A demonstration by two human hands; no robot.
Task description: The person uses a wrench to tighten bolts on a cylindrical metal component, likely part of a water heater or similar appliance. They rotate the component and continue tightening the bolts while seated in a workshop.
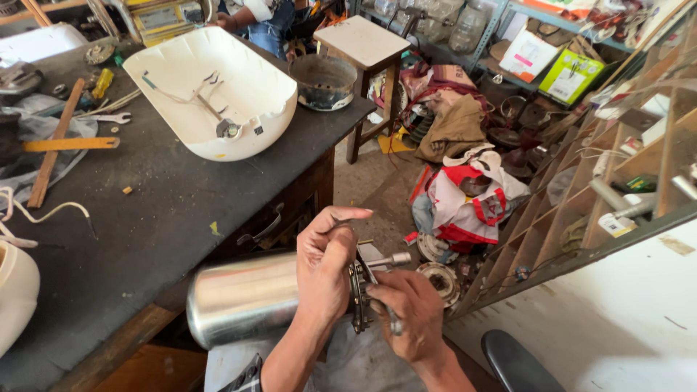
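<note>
A shiny metal cylinder (243,296) lies sideways across my lap, by the workbench's edge. My left hand (327,270) wraps around its right end, thumb stretched out over the top. At that end sits a dark end plate (358,299) with a short metal shaft (392,259) sticking out to the right. My right hand (412,312) is closed around a thin metal tool (396,327), and its fingertips press against the end plate. What the tool's tip touches is hidden by my fingers.
A dark workbench (160,218) on the left carries a white plastic shell (218,87), a metal pot (324,81), wooden strips (51,145) and a spanner (109,117). Beyond stand a wooden stool (367,43) and another person (254,18). Floor clutter includes a red-and-white bag (468,199). A wooden rack (617,167) stands at right.
</note>
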